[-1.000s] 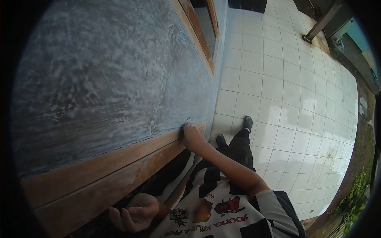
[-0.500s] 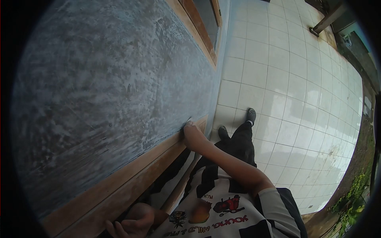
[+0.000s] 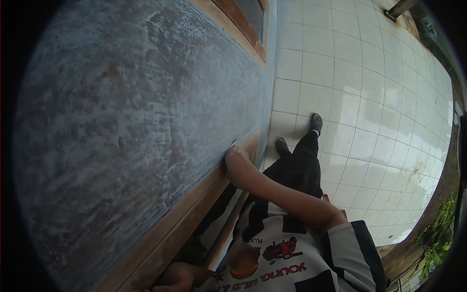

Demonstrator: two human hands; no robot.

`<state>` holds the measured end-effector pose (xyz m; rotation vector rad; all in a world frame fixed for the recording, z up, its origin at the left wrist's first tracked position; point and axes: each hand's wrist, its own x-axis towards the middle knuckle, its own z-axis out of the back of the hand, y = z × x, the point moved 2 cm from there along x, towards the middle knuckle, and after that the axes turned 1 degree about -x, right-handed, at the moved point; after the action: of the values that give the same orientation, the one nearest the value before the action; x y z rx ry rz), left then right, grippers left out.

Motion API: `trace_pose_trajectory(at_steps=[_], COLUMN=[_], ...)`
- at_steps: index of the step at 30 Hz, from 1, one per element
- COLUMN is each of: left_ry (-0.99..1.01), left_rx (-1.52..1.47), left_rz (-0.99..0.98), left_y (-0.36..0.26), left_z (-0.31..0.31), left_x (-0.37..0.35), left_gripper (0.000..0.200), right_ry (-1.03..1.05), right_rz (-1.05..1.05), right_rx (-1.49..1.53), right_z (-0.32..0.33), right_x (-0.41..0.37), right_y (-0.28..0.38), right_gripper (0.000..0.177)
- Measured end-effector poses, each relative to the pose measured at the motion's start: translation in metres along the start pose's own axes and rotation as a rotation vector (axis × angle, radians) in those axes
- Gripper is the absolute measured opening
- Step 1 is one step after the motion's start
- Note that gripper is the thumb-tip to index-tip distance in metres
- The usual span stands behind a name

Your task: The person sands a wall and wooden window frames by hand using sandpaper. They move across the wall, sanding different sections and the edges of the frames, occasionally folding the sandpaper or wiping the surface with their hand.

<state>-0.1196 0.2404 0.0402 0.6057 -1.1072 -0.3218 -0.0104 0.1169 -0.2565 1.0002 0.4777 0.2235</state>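
Note:
My right hand (image 3: 237,155) is closed and pressed against the patchy blue-grey wall (image 3: 146,107), close to the corner of a wooden frame (image 3: 199,202). A small pale edge shows at its fingertips, but what it is cannot be made out. At the bottom edge of the view my left hand (image 3: 172,279) hangs by the lower part of the same frame, partly cut off. Its visible fingers are loosely bent and apart, with nothing seen in them. Dark panes sit inside the frame, beside my black-and-white printed shirt (image 3: 272,258).
A second wooden window frame (image 3: 243,31) is set in the wall higher up. White floor tiles (image 3: 350,97) spread to the right, with my dark clogs (image 3: 316,122) on them. A post foot (image 3: 390,15) stands at the far end, and green plants (image 3: 438,253) grow beyond the tiles.
The view has shifted, so the wall and frame sit further left and lower. My right hand stays at the wall beside the frame corner. My left hand has slipped lower, partly out of view.

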Motion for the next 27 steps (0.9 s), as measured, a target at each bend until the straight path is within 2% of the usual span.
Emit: trace_pose_trajectory(at_steps=[1, 2, 3, 4, 5, 7, 11, 13, 14, 16, 20, 22, 23, 25, 27], left_ry=[0.015, -0.083, -0.187, -0.191, -0.202, -0.211, -0.216, -0.224, -0.218, -0.202, -0.231, -0.239, -0.243, -0.230, -0.227], left_rx=[-0.003, -0.147, -0.290, -0.293, -0.262, -0.241, -0.293, -0.275, -0.290, -0.305, -0.338, -0.328, -0.324, -0.302, -0.277], left_rz=[-0.013, 0.123, 0.264, 0.264, 0.277, 0.290, 0.269, 0.259, 0.271, 0.279, 0.266, 0.267, 0.266, 0.256, 0.250], left_y=[-0.010, -0.022, -0.029, -0.032, -0.033, -0.035, -0.031, -0.032, -0.033, -0.034, -0.034, -0.035, -0.035, -0.036, -0.036], left_z=[-0.006, -0.014, -0.019, -0.021, -0.021, -0.024, -0.023, -0.021, -0.021, -0.021, -0.025, -0.025, -0.025, -0.025, -0.025], left_x=[0.012, 0.023, 0.031, 0.034, 0.036, 0.036, 0.035, 0.035, 0.035, 0.035, 0.037, 0.037, 0.037, 0.038, 0.038], left_gripper=[0.047, 0.033, 0.027, 0.027, 0.026, 0.024, 0.023, 0.022, 0.022, 0.023, 0.024, 0.024, 0.024, 0.025, 0.025], right_ry=[-0.188, -0.182, -0.049, 0.080, 0.076, 0.114, 0.110, 0.401, 0.389, 0.120, 0.001, 0.173, 0.166, -0.039, 0.031], right_rz=[0.097, 0.092, 0.016, -0.058, -0.062, -0.067, -0.045, -0.126, -0.132, -0.061, -0.049, -0.085, -0.087, -0.158, -0.183], right_rx=[-0.127, -0.117, -0.048, 0.016, 0.016, 0.079, 0.032, 0.276, 0.277, -0.031, 0.057, 0.093, 0.094, 0.083, 0.173], right_z=[0.000, 0.004, 0.010, 0.015, 0.018, 0.021, 0.031, 0.036, 0.032, 0.025, 0.009, 0.012, 0.009, 0.000, -0.013], right_x=[-0.012, -0.010, -0.002, 0.002, 0.001, -0.001, -0.002, 0.013, 0.007, -0.010, 0.005, 0.016, 0.015, 0.008, 0.025], right_y=[0.015, 0.013, 0.005, 0.000, 0.002, 0.008, 0.016, -0.002, 0.003, 0.027, -0.005, -0.016, -0.015, -0.007, -0.042], right_gripper=[0.068, 0.068, 0.068, 0.068, 0.068, 0.054, 0.061, 0.063, 0.063, 0.060, 0.067, 0.052, 0.052, 0.036, 0.029])
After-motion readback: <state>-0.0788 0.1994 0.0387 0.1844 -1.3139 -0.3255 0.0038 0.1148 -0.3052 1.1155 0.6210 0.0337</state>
